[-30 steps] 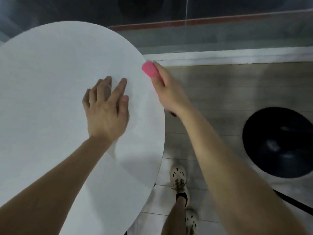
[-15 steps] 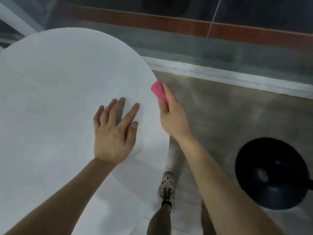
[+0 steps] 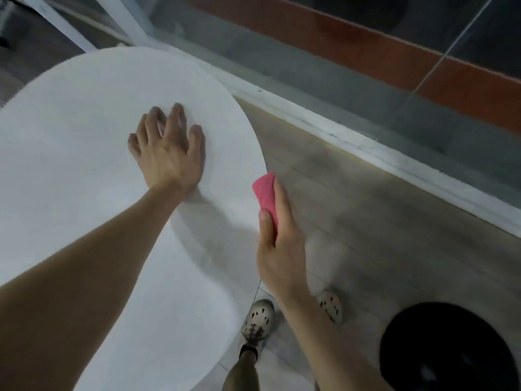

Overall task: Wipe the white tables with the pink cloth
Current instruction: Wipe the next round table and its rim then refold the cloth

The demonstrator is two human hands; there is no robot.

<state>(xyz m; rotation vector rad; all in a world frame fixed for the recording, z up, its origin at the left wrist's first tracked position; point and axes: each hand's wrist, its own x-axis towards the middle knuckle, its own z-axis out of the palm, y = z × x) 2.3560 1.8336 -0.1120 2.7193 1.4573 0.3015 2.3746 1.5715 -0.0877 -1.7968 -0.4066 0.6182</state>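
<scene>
A round white table (image 3: pixel 84 170) fills the left of the head view. My left hand (image 3: pixel 169 150) lies flat on its top near the right side, fingers spread, holding nothing. At the table's right rim my right hand (image 3: pixel 279 249) grips a folded pink cloth (image 3: pixel 266 194), thumb on top. The cloth presses against the rim, its upper end sticking out past my fingers.
A glass wall with a white sill (image 3: pixel 366 142) runs diagonally behind the table. A black round base (image 3: pixel 448 348) sits on the floor at lower right. My feet in light shoes (image 3: pixel 256 320) stand on the floor beside the table's edge.
My right hand with the cloth has slid along the table's rim toward me. The view has swung, and my left hand stays flat on the tabletop.
</scene>
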